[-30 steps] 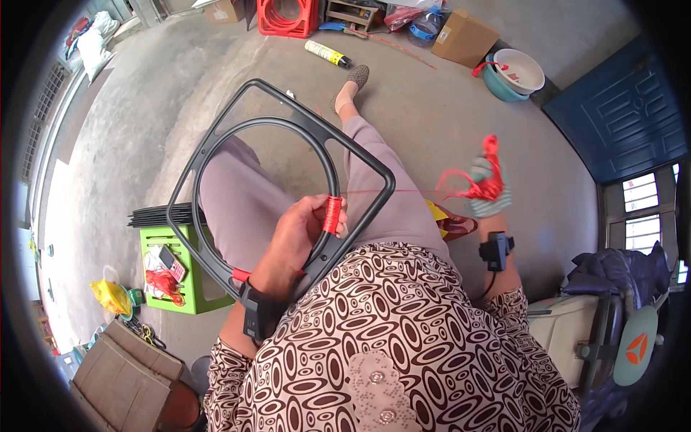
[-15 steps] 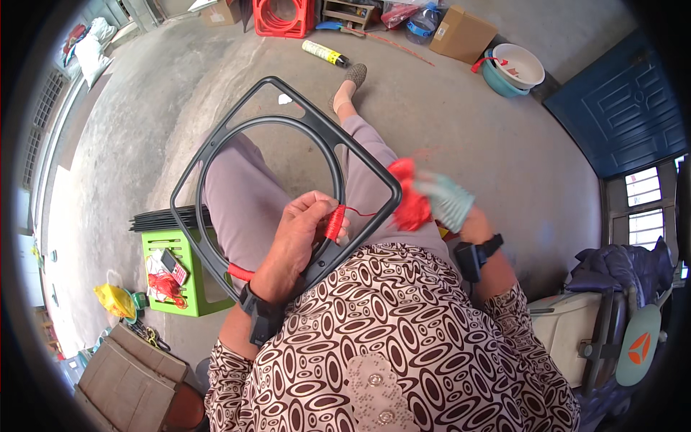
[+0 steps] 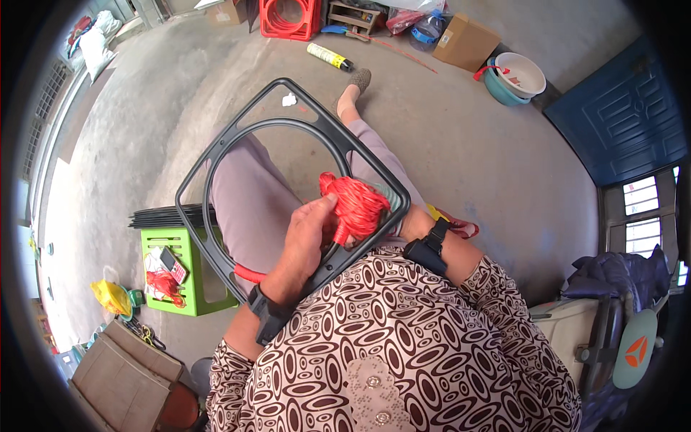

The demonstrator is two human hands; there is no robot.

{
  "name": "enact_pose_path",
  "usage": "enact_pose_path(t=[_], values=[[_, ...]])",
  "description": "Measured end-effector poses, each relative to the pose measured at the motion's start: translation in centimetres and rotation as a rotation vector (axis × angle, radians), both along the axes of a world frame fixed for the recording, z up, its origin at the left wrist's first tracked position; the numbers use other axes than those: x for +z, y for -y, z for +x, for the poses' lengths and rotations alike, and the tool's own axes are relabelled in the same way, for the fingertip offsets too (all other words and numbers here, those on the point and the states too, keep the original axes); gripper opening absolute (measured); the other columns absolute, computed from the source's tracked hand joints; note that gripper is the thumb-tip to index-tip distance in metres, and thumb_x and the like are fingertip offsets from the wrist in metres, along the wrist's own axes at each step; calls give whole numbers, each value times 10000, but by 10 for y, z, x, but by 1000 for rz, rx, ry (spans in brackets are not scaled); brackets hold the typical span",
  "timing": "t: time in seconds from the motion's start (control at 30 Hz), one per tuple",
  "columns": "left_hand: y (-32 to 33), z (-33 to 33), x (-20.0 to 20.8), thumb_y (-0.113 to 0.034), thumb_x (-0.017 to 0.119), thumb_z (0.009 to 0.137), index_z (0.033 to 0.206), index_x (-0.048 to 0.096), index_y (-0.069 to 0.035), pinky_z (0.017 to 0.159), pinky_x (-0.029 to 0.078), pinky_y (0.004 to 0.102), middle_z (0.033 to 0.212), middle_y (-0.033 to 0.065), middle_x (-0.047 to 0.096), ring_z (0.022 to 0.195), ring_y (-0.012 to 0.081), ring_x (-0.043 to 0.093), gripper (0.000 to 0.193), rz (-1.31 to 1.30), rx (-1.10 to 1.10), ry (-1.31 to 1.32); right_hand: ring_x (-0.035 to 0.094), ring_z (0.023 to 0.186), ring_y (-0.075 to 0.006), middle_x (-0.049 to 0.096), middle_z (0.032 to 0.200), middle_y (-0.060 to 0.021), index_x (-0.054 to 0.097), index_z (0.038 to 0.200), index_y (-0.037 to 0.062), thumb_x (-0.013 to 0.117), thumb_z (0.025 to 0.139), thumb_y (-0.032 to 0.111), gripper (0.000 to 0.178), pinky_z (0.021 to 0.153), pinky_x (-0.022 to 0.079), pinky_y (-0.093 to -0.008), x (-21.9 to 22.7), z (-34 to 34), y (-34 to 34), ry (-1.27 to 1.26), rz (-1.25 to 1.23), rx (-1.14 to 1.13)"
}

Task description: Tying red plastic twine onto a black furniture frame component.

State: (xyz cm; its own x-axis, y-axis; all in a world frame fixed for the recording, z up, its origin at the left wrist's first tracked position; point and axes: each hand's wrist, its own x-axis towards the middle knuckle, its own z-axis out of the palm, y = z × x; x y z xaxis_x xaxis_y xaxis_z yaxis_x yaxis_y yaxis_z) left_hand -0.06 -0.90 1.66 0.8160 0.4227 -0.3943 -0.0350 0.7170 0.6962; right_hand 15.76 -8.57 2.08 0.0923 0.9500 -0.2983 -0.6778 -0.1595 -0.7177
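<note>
A black square plastic frame [image 3: 217, 150] with a round ring inside lies tilted across my lap, one corner pointing away. My bare left hand [image 3: 311, 227] is closed around the ring's near right side, its thumb against the red cord. Short lengths of red winding [image 3: 250, 274] wrap the ring at the lower left and beside my left fingers. A bundle of red twine [image 3: 356, 205] covers that part of the ring. Mostly hidden behind the bundle, my gloved right hand [image 3: 394, 196] grips it at the frame's right corner.
At left, a green stool [image 3: 188, 299] carries black frames, a phone-like device and red twine. Ahead on the floor lie a yellow spray can [image 3: 330, 57], red frames [image 3: 289, 20] and a cardboard box [image 3: 466, 39]. Basins [image 3: 515, 77] stand far right; a padded vehicle seat [image 3: 619, 277] is near right.
My right hand has swung left with the red twine bundle, from outside the frame's right corner to the ring beside my left hand. The left hand keeps its hold.
</note>
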Motion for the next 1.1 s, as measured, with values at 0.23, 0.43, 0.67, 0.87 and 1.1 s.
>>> enact_pose_path(t=[0.23, 0.43, 0.67, 0.87, 1.1], values=[[-7, 2, 4, -301, 400, 962, 1042, 550, 35, 592, 515, 326, 810, 144, 628, 636, 209, 603, 377, -191, -131, -83, 613, 808, -218, 641, 907, -88, 582, 951, 72, 516, 881, 235, 189, 815, 497, -353, -28, 28, -9, -348, -73, -495], [-9, -3, 3, -313, 406, 946, 1019, 552, 55, 654, 488, 298, 843, 157, 629, 724, 217, 604, 403, -156, -195, -64, 573, 736, -202, 582, 828, -42, 570, 995, 71, 467, 912, 299, 263, 774, 480, -376, -20, 79, 72, -184, 173, -686], [-12, -3, -2, -275, 479, 933, 943, 583, 33, 574, 506, 283, 770, 144, 634, 637, 193, 608, 325, -212, -177, -34, 537, 628, -204, 559, 874, -77, 513, 1085, 76, 452, 932, 322, 297, 539, 496, -328, -36, 124, 173, -574, 466, -555], [-5, -2, 0, -156, 576, 898, 883, 574, -1, 488, 510, 270, 720, 135, 638, 543, 185, 608, 155, -105, -67, 24, 549, 640, -195, 574, 885, -78, 525, 1068, 63, 487, 923, 307, 286, 553, 501, -314, -11, 104, 158, -315, 14, -863], [-6, 1, 8, -107, 545, 893, 858, 551, -3, 497, 519, 277, 715, 148, 639, 535, 185, 609, 111, -81, -117, 13, 578, 697, -181, 603, 913, -82, 546, 1069, 33, 556, 898, 290, 309, 615, 511, -294, -4, 97, 146, 73, -382, -837]])
